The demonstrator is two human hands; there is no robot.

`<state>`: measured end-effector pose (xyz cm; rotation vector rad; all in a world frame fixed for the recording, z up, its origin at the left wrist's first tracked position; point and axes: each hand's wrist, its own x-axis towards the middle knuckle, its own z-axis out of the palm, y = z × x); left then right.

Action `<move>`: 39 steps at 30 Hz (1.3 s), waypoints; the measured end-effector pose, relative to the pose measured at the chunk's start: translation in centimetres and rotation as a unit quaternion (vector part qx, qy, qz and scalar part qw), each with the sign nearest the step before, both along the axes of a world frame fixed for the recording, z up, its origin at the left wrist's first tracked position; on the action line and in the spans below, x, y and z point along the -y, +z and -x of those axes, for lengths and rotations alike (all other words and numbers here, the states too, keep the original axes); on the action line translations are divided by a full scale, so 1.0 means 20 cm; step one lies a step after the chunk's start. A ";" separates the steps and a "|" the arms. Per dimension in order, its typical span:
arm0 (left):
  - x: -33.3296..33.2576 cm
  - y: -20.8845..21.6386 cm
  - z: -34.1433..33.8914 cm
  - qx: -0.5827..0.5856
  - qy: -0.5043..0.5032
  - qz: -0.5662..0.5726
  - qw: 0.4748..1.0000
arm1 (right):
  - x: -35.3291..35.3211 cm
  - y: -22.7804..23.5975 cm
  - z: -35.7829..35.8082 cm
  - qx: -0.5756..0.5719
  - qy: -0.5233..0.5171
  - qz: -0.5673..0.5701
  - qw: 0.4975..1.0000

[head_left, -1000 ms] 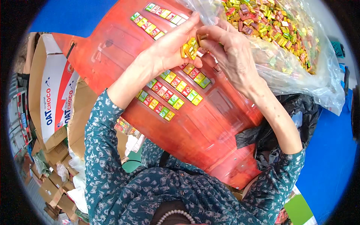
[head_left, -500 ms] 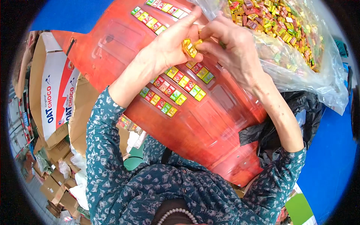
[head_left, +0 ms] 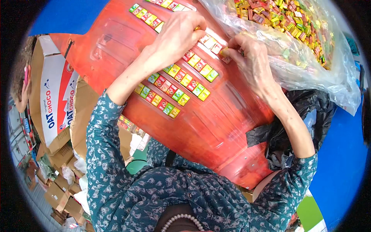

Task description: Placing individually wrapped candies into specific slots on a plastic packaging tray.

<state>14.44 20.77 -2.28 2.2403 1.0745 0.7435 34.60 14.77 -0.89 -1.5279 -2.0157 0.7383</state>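
Note:
Rows of small wrapped sweets (head_left: pixel 182 75) in red, yellow and green lie side by side on a red plastic board (head_left: pixel 208 127). My left hand (head_left: pixel 176 36) is palm down over the upper rows, fingers curled, with a bit of yellow wrapper (head_left: pixel 197 28) showing at the fingertips. The rest of what it holds is hidden. At the right end of the row under my hands, my right hand (head_left: pixel 253 62) pinches a wrapped sweet (head_left: pixel 225 55) low against the board. Pale-faced sweets (head_left: pixel 210 42) of that row lie between both hands.
A clear plastic bag (head_left: pixel 328 85) heaped with loose sweets (head_left: pixel 286 19) stands at the upper right. Below it sits a black plastic bag (head_left: pixel 309 102). Open cardboard boxes (head_left: pixel 54 89) are on the left. The blue surface (head_left: pixel 344 143) extends along the right.
My left hand has turned from palm up, with yellow sweets in it, to palm down with curled fingers. My right hand has moved right and down, away from it, to the row's end.

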 end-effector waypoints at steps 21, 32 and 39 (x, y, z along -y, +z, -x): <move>0.02 -0.03 -0.02 -0.091 -0.032 -0.045 0.994 | 0.02 -0.01 -0.04 0.021 -0.001 -0.010 1.000; 0.05 -0.06 -0.13 -0.061 -0.118 -0.067 0.989 | 0.07 0.00 -0.09 0.120 0.096 -0.038 0.987; 0.04 -0.09 -0.16 -0.036 -0.142 -0.070 0.987 | 0.07 0.01 -0.12 0.141 0.086 -0.082 0.983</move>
